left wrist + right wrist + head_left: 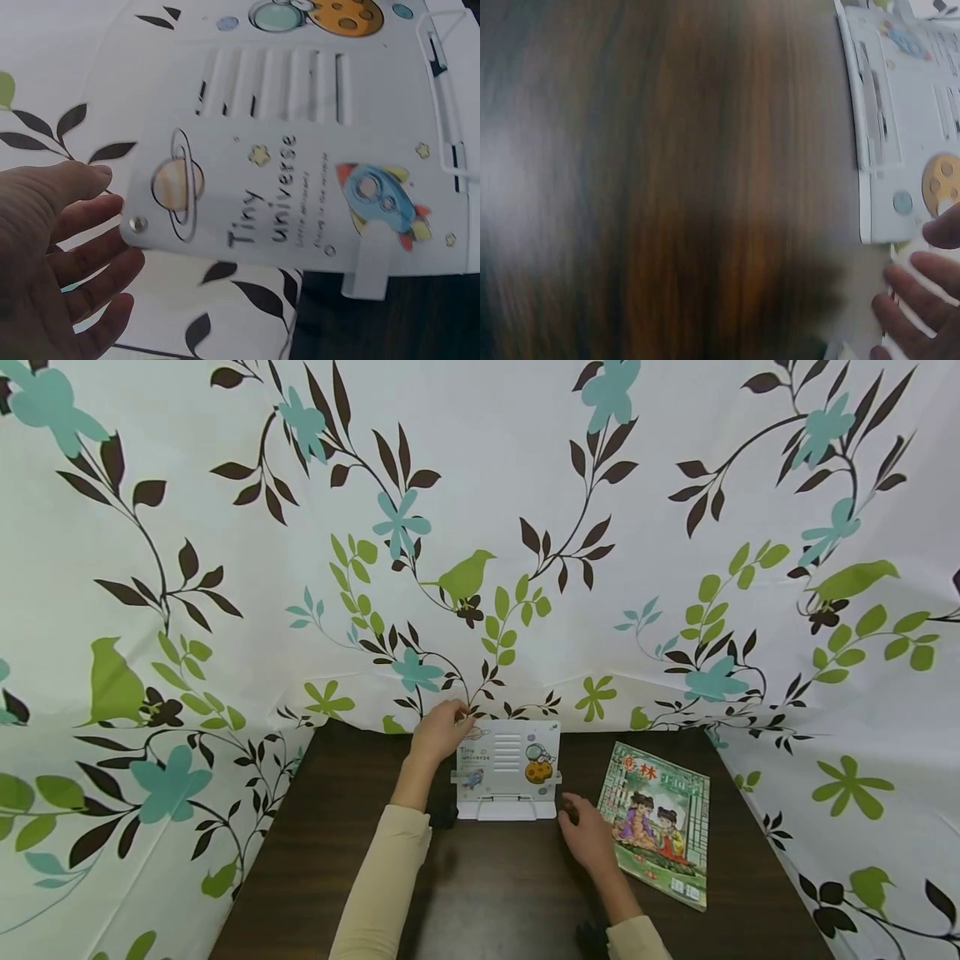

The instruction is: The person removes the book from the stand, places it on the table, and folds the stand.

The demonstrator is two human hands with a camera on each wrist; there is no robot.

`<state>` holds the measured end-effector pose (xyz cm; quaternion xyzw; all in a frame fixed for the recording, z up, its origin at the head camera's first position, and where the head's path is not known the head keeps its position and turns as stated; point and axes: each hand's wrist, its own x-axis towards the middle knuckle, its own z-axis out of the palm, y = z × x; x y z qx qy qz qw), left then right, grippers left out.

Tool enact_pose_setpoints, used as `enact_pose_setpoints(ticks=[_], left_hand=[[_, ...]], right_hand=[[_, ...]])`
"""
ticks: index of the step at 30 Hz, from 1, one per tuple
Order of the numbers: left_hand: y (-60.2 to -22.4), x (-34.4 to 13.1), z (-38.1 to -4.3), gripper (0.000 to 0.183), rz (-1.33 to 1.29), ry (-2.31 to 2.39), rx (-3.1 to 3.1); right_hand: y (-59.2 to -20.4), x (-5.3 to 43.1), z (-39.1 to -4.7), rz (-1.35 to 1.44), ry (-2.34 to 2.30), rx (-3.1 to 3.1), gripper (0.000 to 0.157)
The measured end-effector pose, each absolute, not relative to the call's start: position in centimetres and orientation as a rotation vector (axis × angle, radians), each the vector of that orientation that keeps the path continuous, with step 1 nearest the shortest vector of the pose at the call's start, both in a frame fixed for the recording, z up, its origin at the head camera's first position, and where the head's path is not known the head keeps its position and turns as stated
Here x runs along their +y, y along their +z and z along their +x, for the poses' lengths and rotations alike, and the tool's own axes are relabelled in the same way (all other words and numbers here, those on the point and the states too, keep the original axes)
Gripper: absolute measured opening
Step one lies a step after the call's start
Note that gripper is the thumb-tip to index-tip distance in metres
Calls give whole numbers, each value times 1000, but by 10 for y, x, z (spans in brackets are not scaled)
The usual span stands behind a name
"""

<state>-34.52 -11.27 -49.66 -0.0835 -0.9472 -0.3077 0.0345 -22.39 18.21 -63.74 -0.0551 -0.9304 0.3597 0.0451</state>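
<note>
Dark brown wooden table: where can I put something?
Bare table: in front of the white printed stand and left of the beige left sleeve. Crowded: around the stand, between left hand and right hand, and at the green paper magazine.

The white, slotted stand (508, 768), printed with space cartoons and "Tiny universe", is standing raised on the table (292, 877); the left hand (441, 732) is hanging at its upper left corner, the right hand (587, 835) beside its lower right one.
</note>
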Motion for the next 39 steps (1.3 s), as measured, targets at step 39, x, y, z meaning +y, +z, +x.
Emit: enact_pose_setpoints(ticks=[39], left_hand=[[-543, -125, -345, 28, -136, -1264, -2792]], right_hand=[[-644, 143, -207, -62, 716, -3162, 66]])
